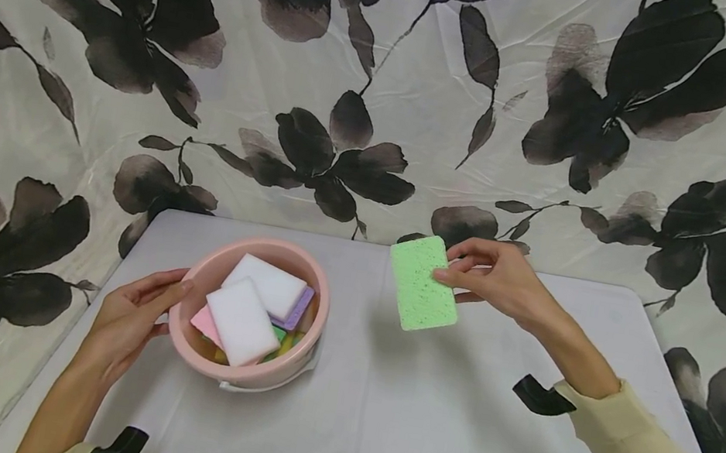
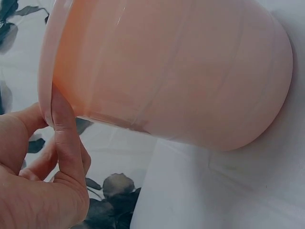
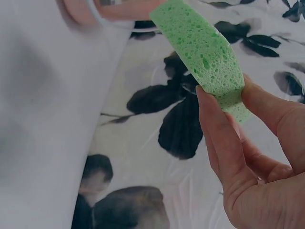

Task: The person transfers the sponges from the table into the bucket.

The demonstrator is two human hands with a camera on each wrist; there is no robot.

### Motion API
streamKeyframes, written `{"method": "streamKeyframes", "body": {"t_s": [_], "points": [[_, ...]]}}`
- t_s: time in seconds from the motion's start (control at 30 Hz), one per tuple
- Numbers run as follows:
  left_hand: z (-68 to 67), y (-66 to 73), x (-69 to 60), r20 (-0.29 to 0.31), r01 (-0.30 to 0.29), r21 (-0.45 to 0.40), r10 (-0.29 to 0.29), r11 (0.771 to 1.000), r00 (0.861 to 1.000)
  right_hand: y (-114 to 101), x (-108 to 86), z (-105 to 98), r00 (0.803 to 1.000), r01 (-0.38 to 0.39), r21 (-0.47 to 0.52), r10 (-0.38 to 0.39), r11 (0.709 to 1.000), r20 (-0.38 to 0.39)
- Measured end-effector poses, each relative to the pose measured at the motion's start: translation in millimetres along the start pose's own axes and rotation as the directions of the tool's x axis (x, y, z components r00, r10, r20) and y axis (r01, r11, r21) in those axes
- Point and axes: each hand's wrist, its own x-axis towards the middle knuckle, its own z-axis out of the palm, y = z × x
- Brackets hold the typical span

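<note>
My right hand pinches a light green sponge by its right edge, thumb on the near face, held above the table right of the bucket. In the right wrist view the porous sponge sits between thumb and fingers. My left hand grips the rim of a pink bucket at its left side; the left wrist view shows thumb and finger pinching that rim. Inside the bucket lie two white sponges on top, with a purple sponge, a pink one and partly hidden green and yellow pieces beneath.
The bucket stands on a white-covered table, its white handle hanging down at the front. Behind and at the sides hangs a white cloth with dark flowers. Black wrist mounts show at both sleeves.
</note>
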Motion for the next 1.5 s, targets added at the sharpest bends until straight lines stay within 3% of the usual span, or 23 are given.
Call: {"method": "streamKeyframes", "body": {"t_s": [0.4, 0.9, 1.5], "points": [[0.3, 1.9, -0.5, -0.01, -0.022, 0.037, 0.022, 0.999, 1.0, -19, 21.8, 25, 0.995, 0.064, 0.062, -0.069, 0.996, 0.072], [0.3, 0.3, -3.3, -0.016, -0.025, 0.029, 0.026, 0.999, 1.0, -39, 45.6, 65, 0.983, 0.122, 0.02, -0.124, 0.992, 0.135], [0.1, -3.3, -4.3, -0.008, -0.045, 0.029, 0.045, 0.999, 0.999, -49, 68.1, 119, 0.976, 0.119, -0.03, -0.111, 0.993, 0.186]]}}
